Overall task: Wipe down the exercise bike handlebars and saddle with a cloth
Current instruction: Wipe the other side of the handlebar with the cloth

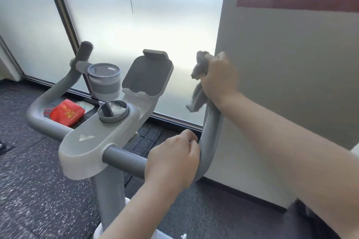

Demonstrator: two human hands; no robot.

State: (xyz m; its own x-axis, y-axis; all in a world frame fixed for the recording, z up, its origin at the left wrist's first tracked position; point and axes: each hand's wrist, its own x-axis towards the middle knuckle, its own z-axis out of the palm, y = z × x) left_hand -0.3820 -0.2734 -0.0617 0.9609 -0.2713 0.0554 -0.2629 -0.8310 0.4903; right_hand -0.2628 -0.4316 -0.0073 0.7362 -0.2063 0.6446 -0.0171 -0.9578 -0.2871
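Left hand (172,163): fingers curled round the near bend of the bar (124,158), steadying it. Smooth grey tube, matte, likely a rubbery coat; my grip is firm but bare skin on a slick sleeve could slide if I lean.

Right hand (218,78), farther up: grip closed on the cloth (198,81), bunched against the top of the right bar arm. The cloth is grey, soft, rumpled, with a loose tail hanging on the left side. Risks as I judge them: the tail flaps instead of wiping, so only the patch under my palm gets cleaned; a bunched wad skips the underside of the curve; the cloth could slip out at the bar end.

Console (93,137): pale hard plastic, rounded, with a round dial (113,111). Beyond it a tilted tablet holder (147,74) and a cup (104,81). A wide swipe could knock the cup.

Left bar arm is untouched by either hand. Saddle not in view.

Far floor: red packet (67,114) on speckled rubber.
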